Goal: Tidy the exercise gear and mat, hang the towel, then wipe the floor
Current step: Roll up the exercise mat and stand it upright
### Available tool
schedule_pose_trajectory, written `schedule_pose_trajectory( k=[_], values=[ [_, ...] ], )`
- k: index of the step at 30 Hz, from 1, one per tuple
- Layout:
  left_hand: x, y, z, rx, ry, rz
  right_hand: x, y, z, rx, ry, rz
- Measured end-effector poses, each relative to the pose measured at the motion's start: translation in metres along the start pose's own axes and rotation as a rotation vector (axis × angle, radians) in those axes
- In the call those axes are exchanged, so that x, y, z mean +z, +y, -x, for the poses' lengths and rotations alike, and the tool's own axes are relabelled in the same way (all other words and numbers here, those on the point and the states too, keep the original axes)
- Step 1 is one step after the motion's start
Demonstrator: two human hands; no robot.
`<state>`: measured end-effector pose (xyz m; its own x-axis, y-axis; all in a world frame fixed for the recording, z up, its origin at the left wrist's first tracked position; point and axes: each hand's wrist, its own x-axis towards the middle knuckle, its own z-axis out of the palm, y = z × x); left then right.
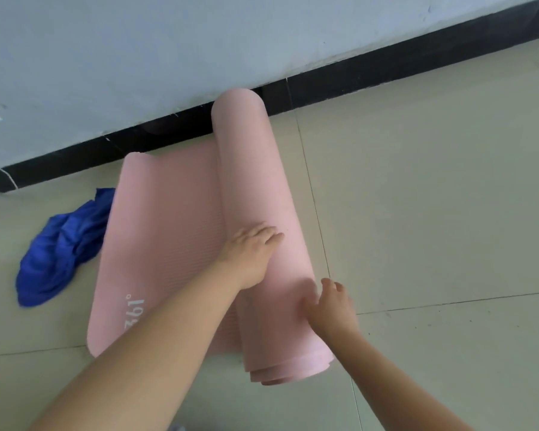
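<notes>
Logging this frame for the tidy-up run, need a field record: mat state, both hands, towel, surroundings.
mat: pink mat, partly rolled; roll on its right side, flat part left
left hand: left hand flat on the roll, fingers straight
right hand: right hand pressing the roll near its near end
towel: blue towel crumpled on floor, at mat's left edge
wall: pale wall with black skirting behind

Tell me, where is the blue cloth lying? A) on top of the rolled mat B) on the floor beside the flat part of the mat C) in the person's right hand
B: the blue cloth lies crumpled on the floor beside the mat's flat part.
</notes>
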<state>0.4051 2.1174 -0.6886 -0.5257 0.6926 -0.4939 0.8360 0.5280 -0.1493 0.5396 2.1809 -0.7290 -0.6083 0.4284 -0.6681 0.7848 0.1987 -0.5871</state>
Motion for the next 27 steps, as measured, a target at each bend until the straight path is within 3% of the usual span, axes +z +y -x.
schedule_pose_trajectory(
  k=[3,6,10,15,21,24,27],
  values=[
    [0.004,-0.002,-0.005,-0.004,0.034,-0.016,0.014,-0.006,0.003,-0.05,-0.026,0.083],
    [0.006,-0.016,-0.009,-0.06,0.082,-0.044,0.025,-0.015,0.004,-0.065,0.054,0.007],
    [0.02,-0.054,0.004,-0.113,0.088,-0.048,0.04,-0.034,0.002,-0.04,0.018,-0.015],
    [0.038,-0.102,0.016,0.081,0.17,-0.089,0.055,-0.057,-0.012,-0.041,0.097,0.268],
    [0.035,-0.143,0.015,0.167,0.186,-0.089,0.08,-0.089,-0.008,-0.008,-0.042,0.231],
    [0.032,-0.162,0.011,0.174,0.14,-0.089,0.095,-0.11,-0.007,0.036,-0.011,0.232],
    [0.037,-0.183,0.011,0.206,0.205,-0.038,0.104,-0.135,-0.01,0.065,0.055,0.236]
  ],
)
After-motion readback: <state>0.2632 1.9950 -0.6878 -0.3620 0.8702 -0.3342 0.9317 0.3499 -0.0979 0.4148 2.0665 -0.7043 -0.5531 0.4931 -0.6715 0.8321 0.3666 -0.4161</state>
